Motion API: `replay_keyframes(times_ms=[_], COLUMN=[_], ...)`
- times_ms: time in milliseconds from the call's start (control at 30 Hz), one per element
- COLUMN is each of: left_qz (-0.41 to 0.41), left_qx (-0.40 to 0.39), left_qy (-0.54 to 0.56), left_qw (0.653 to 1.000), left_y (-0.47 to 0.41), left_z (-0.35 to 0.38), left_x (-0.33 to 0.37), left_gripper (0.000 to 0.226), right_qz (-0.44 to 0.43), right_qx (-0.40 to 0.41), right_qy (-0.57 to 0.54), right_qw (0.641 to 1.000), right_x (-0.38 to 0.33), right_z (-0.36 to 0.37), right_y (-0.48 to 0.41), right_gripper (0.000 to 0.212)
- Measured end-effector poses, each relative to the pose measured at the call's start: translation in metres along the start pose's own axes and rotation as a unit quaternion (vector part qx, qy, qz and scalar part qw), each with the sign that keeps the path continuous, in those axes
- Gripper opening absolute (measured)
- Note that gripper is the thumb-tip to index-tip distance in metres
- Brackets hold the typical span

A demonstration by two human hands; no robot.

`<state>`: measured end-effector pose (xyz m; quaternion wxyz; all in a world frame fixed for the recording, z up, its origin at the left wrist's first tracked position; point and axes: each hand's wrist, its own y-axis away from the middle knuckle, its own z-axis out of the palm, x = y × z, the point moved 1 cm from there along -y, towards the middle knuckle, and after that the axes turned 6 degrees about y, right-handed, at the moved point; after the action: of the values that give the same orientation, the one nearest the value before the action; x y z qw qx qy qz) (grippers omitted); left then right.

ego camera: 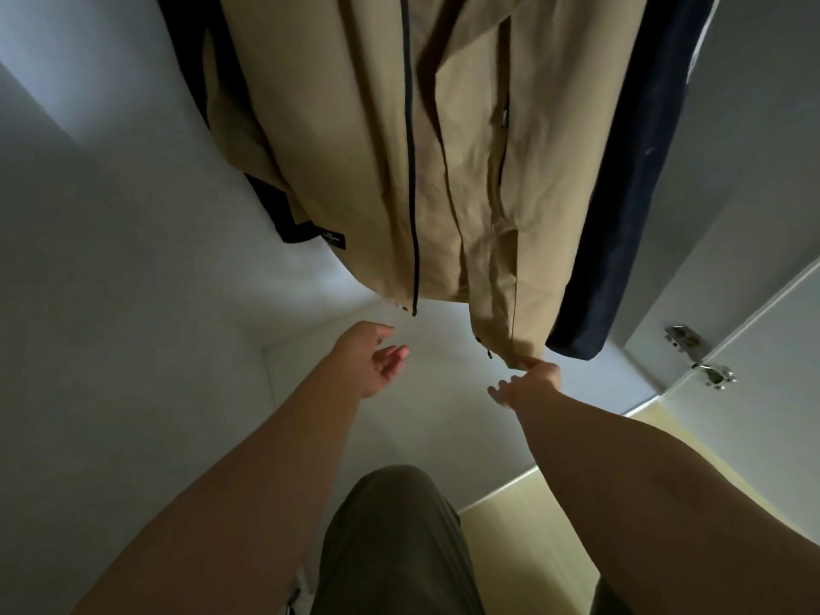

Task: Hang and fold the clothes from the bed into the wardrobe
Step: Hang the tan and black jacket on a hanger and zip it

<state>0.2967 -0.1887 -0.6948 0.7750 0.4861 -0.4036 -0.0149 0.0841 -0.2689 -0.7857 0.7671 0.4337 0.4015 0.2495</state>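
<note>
A beige jacket [377, 148] with a dark front zipper hangs inside the white wardrobe [111, 259], its hem low in the middle of the view. My right hand [528, 381] pinches the jacket's lower right hem corner between thumb and fingertip, the other fingers spread. Just below the left part of the hem, my left hand [377, 357] is held out with relaxed fingers and touches nothing. A dark navy garment [630, 215] hangs right of the jacket, and another dark garment [270, 206] shows behind it on the left.
The wardrobe's white floor panel [443, 392] lies under my hands. The open door [754, 304] with a metal hinge [701, 361] stands at the right. Pale yellow room floor [532, 526] shows below. My leg in olive trousers [390, 548] is at the bottom centre.
</note>
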Motion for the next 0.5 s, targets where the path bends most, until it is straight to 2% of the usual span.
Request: replay_keyframes(times_ms=[67, 133, 267, 333, 400, 500], left_qz=[-0.002, 0.003, 0.002, 0.004, 0.025, 0.077], left_qx=[-0.008, -0.007, -0.010, -0.012, -0.012, -0.037], left_qy=[-0.005, -0.005, -0.008, -0.026, -0.075, -0.200], left_qw=[1.000, 1.000, 1.000, 1.000, 0.997, 0.976], left_y=[-0.002, -0.005, -0.007, -0.006, -0.005, -0.003], left_z=[-0.001, -0.002, -0.005, -0.006, -0.004, 0.009], left_x=[-0.001, -0.001, 0.000, -0.002, -0.004, -0.009], left_gripper=[0.018, 0.013, 0.009, 0.012, 0.019, 0.038], right_qz=[0.033, 0.037, 0.014, 0.010, -0.003, -0.077], right_qx=[0.015, -0.009, -0.065, -0.066, -0.013, 0.073], right_qy=[-0.006, -0.024, 0.024, 0.106, 0.197, 0.313], right_qw=[0.999, 0.999, 0.997, 0.992, 0.980, 0.944], right_x=[-0.005, -0.004, 0.008, 0.012, 0.013, 0.005], right_z=[0.005, 0.017, 0.032, 0.030, 0.021, 0.004], right_y=[-0.005, -0.009, -0.004, 0.005, 0.015, 0.020], right_gripper=[0.050, 0.049, 0.036, 0.026, 0.023, 0.043])
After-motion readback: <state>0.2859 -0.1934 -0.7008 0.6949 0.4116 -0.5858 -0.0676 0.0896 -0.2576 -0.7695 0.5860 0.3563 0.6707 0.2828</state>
